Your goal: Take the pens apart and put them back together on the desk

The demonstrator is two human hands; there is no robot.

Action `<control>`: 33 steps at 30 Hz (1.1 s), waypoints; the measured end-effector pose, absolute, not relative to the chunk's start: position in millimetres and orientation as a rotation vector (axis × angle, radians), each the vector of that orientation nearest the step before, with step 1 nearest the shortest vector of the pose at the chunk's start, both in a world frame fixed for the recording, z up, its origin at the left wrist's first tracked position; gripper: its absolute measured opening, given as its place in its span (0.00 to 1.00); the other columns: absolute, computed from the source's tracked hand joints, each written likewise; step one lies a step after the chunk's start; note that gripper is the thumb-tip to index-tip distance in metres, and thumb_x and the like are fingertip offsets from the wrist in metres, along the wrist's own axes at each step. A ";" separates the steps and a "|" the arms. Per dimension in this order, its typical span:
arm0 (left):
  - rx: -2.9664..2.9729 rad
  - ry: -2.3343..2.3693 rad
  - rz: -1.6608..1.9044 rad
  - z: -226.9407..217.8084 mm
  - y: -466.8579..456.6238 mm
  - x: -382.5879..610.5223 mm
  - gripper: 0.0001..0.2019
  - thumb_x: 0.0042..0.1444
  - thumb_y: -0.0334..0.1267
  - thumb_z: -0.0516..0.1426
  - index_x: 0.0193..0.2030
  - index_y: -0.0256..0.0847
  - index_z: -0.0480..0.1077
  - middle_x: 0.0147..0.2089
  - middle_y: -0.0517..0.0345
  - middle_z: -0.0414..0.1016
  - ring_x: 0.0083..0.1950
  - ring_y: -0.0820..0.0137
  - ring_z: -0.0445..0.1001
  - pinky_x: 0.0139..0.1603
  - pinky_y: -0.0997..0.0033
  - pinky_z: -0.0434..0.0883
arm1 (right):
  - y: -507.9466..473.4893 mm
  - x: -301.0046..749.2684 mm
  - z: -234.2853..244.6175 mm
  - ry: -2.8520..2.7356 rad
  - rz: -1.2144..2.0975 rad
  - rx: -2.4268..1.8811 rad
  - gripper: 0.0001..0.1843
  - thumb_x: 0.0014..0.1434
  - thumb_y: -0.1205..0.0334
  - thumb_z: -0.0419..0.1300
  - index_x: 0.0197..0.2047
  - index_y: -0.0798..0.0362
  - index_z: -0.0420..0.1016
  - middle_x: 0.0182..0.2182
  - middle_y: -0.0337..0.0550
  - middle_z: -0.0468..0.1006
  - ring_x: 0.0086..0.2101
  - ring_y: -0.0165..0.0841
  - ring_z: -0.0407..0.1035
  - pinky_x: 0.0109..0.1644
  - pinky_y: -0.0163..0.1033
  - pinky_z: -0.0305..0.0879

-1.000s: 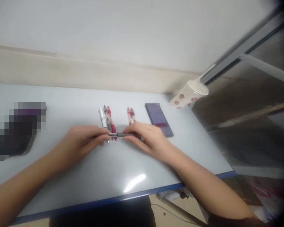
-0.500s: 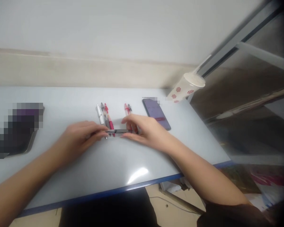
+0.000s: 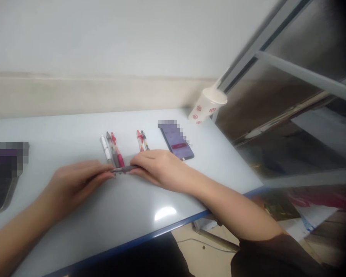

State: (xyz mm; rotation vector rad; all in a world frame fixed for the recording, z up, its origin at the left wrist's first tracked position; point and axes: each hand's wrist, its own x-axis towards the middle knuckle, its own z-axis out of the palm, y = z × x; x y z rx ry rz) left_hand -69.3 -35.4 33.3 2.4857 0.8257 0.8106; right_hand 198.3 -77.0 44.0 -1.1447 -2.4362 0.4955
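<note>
Two hands: left hand (image 3: 75, 184) and right hand (image 3: 158, 169) sit close together on the table, both reaching in from the near side.

Left hand: narrow pinch, fingertips closed on the left end of the dark pen (image 3: 125, 169).

Right hand: narrow hold, fingers laid over the pen's right end, palm low near the table.

Dark pen look: slim, dark grey, with a thicker grip section and a thin left end; fine details are too small to tell.

Dark pen axis: nearly level across the table, running left to right and rising slightly to the right, held between the hands.

Dark pen place: just in front of the lower ends of the three-pen group, above the table.

Near edge: table (image 3: 127, 241) is pale, with a blue rim.

Three pens: white pen (image 3: 105, 148), grey pen (image 3: 112, 148) and red pen (image 3: 117, 150) lie side by side, fanned slightly, tips away from the person.

Two pens: pink pen (image 3: 140, 140) and black pen (image 3: 145, 140) lie together to the right, just above the right hand.

Phone: phone (image 3: 175, 141) lies face up, lit, beyond the right hand.

Far left: dark object (image 3: 0, 169) is blurred out.

Far right: paper cup (image 3: 207, 104) with red flowers tilts at the table's far corner.
</note>
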 end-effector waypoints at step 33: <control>2.433 0.874 0.878 27.5 -39.5 -65.6 0.06 0.65 0.42 0.64 0.44 0.47 0.83 0.30 0.64 0.82 0.27 0.73 0.77 0.32 0.76 0.73 | -75.5 196.8 40.3 -2.377 0.467 -1.047 0.16 0.75 0.50 0.57 0.51 0.54 0.76 0.35 0.44 0.81 0.35 0.34 0.74 0.42 0.38 0.65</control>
